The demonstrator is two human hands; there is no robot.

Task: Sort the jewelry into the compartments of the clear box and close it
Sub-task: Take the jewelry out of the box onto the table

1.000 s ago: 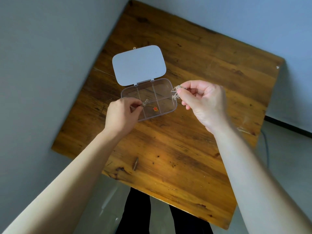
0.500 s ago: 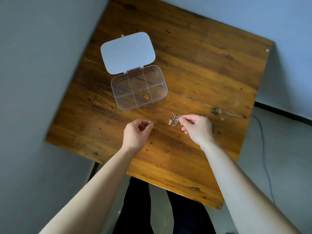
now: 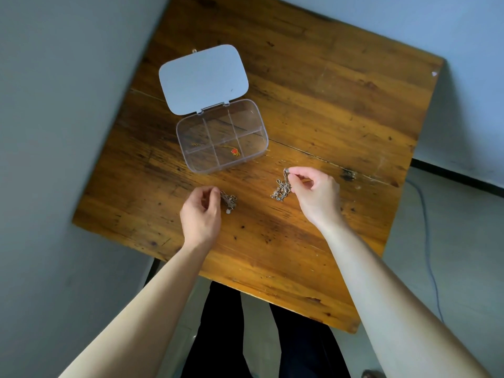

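Observation:
The clear box (image 3: 261, 126) lies open on the wooden table (image 3: 327, 105), its lid (image 3: 203, 77) folded back flat. A thin gold chain (image 3: 197, 144) sits in a left compartment. A gold piece with a red charm (image 3: 234, 152) lies in the near middle compartment. My left hand (image 3: 200, 214) pinches a silver chain with a pale pendant (image 3: 229, 202) that bunches on the table. My right hand (image 3: 316, 195) pinches a second silver chain (image 3: 281, 188), which hangs from the fingertips down to the wood. Both hands are in front of the box, apart from it.
The table stands in a corner between grey walls. Its near edge (image 3: 272, 293) runs just above my dark trousers. A cable (image 3: 428, 241) trails on the floor to the right. A dark knot (image 3: 347, 174) marks the wood right of my right hand.
Both hands have drawn back from over the box toward me, each carrying a silver chain. The chains now touch the table in front of the box.

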